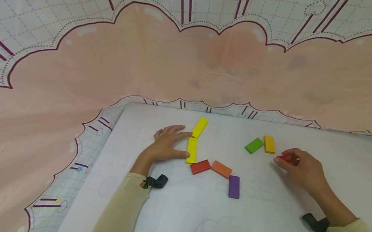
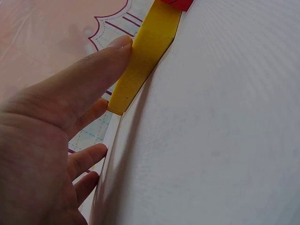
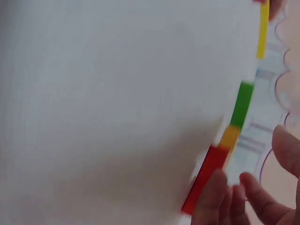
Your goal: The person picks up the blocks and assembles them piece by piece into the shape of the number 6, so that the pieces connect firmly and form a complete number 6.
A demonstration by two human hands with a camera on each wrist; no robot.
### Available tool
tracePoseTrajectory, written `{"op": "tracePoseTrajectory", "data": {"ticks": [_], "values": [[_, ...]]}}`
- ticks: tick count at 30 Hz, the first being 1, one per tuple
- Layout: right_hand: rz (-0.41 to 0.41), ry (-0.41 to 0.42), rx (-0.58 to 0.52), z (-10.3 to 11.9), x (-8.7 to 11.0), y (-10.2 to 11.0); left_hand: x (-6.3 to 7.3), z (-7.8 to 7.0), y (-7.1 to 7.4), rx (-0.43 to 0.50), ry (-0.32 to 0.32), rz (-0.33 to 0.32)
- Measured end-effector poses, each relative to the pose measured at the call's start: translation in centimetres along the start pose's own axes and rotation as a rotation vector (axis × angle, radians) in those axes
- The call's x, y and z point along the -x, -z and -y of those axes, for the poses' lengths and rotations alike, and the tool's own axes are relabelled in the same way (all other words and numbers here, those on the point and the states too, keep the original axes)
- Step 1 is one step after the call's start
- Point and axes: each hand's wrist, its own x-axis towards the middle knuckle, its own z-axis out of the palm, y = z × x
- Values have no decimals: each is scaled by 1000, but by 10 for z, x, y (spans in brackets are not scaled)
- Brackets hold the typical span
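My left hand [image 1: 165, 146] lies beside two flat yellow blocks, a lower one [image 1: 191, 151] and an upper one [image 1: 200, 127], which meet end to end at an angle. Its thumb touches the lower block's left side near the bottom end, and the forefinger reaches where the two meet. In the left wrist view the thumb [image 2: 101, 61] presses against the yellow side. At the right, my right hand [image 1: 306, 170] pinches a red block [image 1: 285, 159], mostly covered by thumb and fingers in the head view. The right wrist view shows more of that red block [image 3: 204, 180].
From the lower yellow block, a chain continues with another red block [image 1: 200, 167], an orange block [image 1: 221, 169] and a purple block [image 1: 234, 187]. A green block [image 1: 254, 145] and an amber-yellow block [image 1: 269, 144] lie left of my right hand. Patterned cloth [image 1: 211, 66] surrounds the white table [image 1: 169, 219].
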Motion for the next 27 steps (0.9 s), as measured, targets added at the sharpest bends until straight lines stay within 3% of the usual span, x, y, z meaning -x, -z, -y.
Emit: {"op": "tracePoseTrajectory", "data": {"ticks": [4, 11, 19, 27], "values": [[-24, -13, 58, -14, -8, 9, 0, -1, 0, 4, -3, -6], [21, -63, 107, -27, -18, 15, 0, 0, 0, 4, -3, 0], [84, -109, 77, -24, -19, 16, -1, 2, -1, 5, -4, -1], [82, -123, 35, -23, -15, 17, 0, 0, -1, -3, -3, 5]]}}
